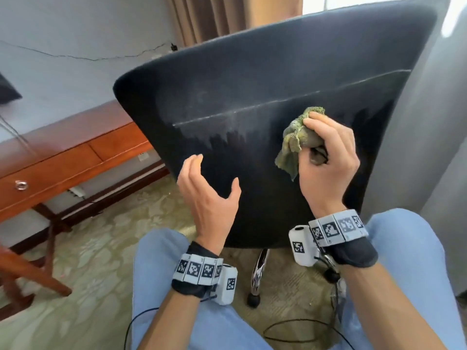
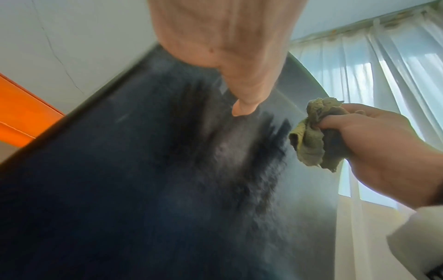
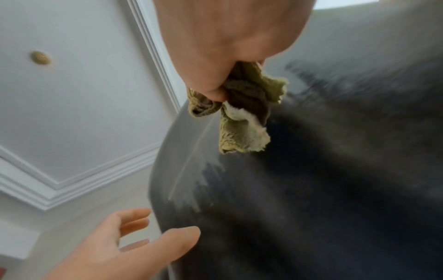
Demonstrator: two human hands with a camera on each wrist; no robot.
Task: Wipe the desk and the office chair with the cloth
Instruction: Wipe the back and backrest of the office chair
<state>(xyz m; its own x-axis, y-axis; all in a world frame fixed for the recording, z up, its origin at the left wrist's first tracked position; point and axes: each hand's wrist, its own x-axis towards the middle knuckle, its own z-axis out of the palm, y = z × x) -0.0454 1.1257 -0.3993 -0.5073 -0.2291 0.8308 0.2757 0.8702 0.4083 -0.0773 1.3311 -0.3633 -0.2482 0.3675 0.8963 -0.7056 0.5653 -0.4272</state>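
The black back of the office chair (image 1: 265, 84) fills the middle of the head view, dusty grey above a seam and darker below. My right hand (image 1: 326, 157) grips a bunched green cloth (image 1: 294, 142) against the chair back just below the seam. The cloth (image 3: 242, 113) hangs crumpled from my fingers in the right wrist view, and shows as a wad (image 2: 314, 136) in the left wrist view. My left hand (image 1: 209, 188) hovers near the chair's lower left, fingers loosely spread and holding nothing. The wooden desk (image 1: 63, 152) stands at the left.
The desk has drawers with a ring pull (image 1: 20, 185) and crossed legs. A chrome chair leg with a caster (image 1: 255, 279) stands on the patterned carpet between my knees. Cables (image 1: 290, 332) lie on the floor. Curtains (image 1: 214, 16) hang behind the chair.
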